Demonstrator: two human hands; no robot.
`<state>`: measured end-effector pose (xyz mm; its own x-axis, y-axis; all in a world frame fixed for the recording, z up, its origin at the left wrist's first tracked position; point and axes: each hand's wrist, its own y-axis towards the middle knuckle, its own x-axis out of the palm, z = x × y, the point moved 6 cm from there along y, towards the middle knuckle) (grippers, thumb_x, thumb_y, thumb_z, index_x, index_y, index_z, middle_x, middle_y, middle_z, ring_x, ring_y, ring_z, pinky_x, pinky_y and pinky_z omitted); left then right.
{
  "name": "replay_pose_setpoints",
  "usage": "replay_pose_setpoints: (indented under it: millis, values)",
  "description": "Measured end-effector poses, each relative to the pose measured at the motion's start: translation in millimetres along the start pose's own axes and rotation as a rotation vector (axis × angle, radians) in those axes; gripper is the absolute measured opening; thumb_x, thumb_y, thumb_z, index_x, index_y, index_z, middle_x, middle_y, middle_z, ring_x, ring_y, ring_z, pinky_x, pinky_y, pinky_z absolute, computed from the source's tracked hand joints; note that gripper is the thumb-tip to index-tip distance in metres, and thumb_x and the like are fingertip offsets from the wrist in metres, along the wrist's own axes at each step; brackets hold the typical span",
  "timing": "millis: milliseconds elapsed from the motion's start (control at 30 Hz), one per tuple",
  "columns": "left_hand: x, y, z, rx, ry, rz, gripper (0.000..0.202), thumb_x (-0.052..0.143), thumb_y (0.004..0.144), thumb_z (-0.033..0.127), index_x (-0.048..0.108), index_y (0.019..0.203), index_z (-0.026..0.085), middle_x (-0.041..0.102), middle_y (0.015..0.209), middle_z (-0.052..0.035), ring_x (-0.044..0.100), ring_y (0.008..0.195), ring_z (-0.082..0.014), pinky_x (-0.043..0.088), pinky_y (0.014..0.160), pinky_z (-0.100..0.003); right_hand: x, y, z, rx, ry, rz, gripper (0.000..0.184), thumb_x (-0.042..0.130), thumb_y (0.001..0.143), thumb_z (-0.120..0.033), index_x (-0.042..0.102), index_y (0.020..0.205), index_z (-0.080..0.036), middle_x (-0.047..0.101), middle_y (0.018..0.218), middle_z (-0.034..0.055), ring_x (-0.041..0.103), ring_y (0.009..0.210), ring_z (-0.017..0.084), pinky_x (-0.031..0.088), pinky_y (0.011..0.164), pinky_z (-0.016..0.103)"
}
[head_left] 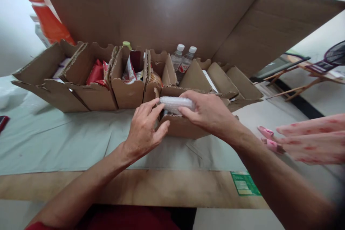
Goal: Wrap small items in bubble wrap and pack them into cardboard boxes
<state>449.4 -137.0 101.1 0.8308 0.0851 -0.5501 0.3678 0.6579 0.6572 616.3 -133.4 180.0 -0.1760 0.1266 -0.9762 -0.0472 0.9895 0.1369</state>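
My right hand [208, 113] grips a long item wrapped in clear bubble wrap [175, 103] and holds it over a small open cardboard box [183, 125] at the front of the table. My left hand [144, 129] rests against the left side of that box, with its fingers curled and its fingertips touching the left end of the wrapped item. Behind the box stands a row of similar open cardboard boxes [126, 91] holding red packets [97, 73], a green-capped bottle [126, 45] and other wrapped goods.
Two clear water bottles [182, 59] stand behind the row. A large cardboard sheet [161, 10] leans at the back. A pale cloth [67, 140] covers the table. An orange-capped bottle [47, 19] is far left. A pink patterned sleeve [309, 138] of another person is at right.
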Motion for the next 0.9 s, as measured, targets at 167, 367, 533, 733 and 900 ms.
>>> replay_pose_setpoints:
  millis: [167,367,533,733,900]
  values:
    - [1.4,-2.3,1.7,-0.005,-0.007,0.052,0.044,0.060,0.093,0.020,0.057,0.137,0.017,0.065,0.138,-0.0177,0.062,0.127,-0.0307,0.052,0.106,-0.051,13.1,35.1,-17.7,0.091,0.051,-0.428,0.015,0.059,0.083,-0.022,0.072,0.078,-0.017,0.065,0.058,0.0032,0.058,0.052,0.016,0.039,0.050,0.028]
    - [4.0,-2.8,-0.3,0.000,0.008,0.048,0.044,0.057,0.095,0.015,0.055,0.139,0.015,0.064,0.138,-0.0191,0.062,0.127,-0.0308,0.053,0.107,-0.052,23.5,55.4,-27.9,0.207,-0.124,-0.622,0.031,0.061,0.083,-0.014,0.063,0.052,-0.018,0.055,0.042,0.0033,0.059,0.047,0.019,0.043,0.052,0.030]
    - [4.2,-3.5,-2.2,0.006,0.022,0.058,0.045,0.057,0.095,0.015,0.054,0.140,0.017,0.065,0.139,-0.0176,0.062,0.130,-0.0289,0.053,0.109,-0.050,34.2,51.3,-34.3,0.165,0.038,-0.630,0.031,0.062,0.091,-0.023,0.064,0.060,-0.018,0.058,0.045,0.0017,0.060,0.045,0.018,0.046,0.049,0.028]
    - [4.2,-3.6,-3.0,0.029,0.006,0.072,0.042,0.058,0.094,0.014,0.057,0.136,0.013,0.066,0.136,-0.0188,0.063,0.127,-0.0297,0.055,0.107,-0.050,35.6,50.3,-23.5,0.156,0.135,-0.635,0.015,0.061,0.092,-0.018,0.067,0.078,-0.018,0.070,0.063,0.0013,0.059,0.047,0.013,0.044,0.048,0.024]
    - [4.0,-3.0,-2.2,0.035,-0.009,0.080,0.042,0.057,0.094,0.011,0.057,0.135,0.014,0.066,0.135,-0.0183,0.064,0.127,-0.0294,0.054,0.108,-0.050,52.1,53.6,-33.5,0.012,-0.083,-0.701,0.023,0.058,0.093,-0.020,0.071,0.075,-0.015,0.067,0.060,0.0040,0.060,0.052,0.016,0.041,0.052,0.027]
